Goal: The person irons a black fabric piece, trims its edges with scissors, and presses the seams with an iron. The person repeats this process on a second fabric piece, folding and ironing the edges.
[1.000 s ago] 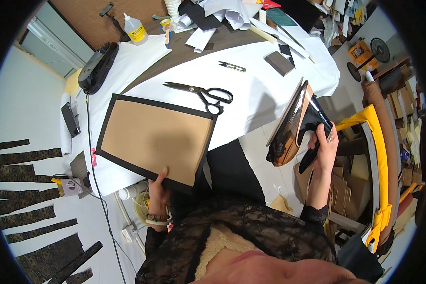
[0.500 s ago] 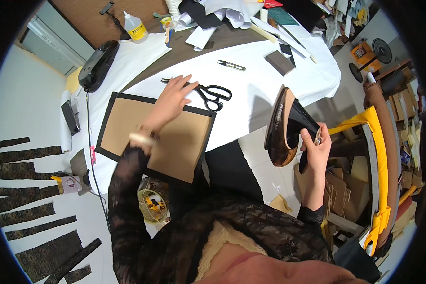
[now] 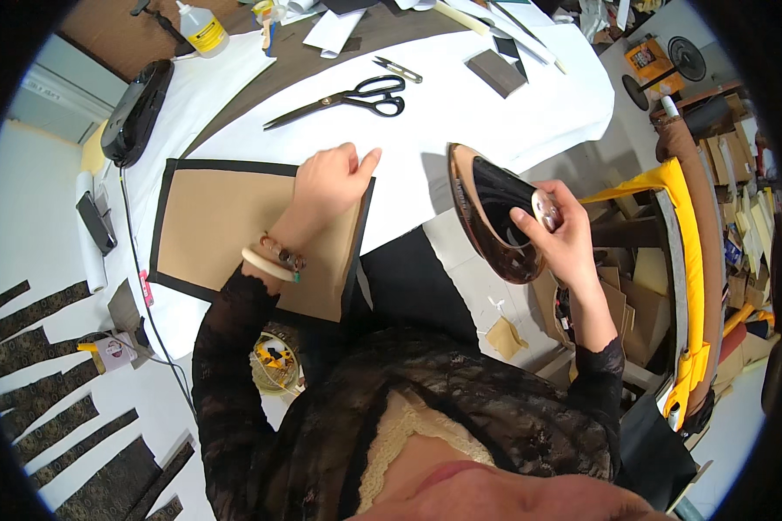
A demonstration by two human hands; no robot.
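The iron [image 3: 493, 204] sits just left of your right grip [image 3: 560, 227], which is wrapped around its handle. Expect it heavy, rigid and slick-shelled; hold only the handle. Your left grip [image 3: 334, 184] curls over the tan board [image 3: 226, 221], probably light and stiff, best taken by its edge; whether it holds anything, you can't tell. Scissors [image 3: 334, 100] lie beyond it.

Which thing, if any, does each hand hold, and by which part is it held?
The right hand holds the dark iron by its handle. No held thing shows in the left hand.
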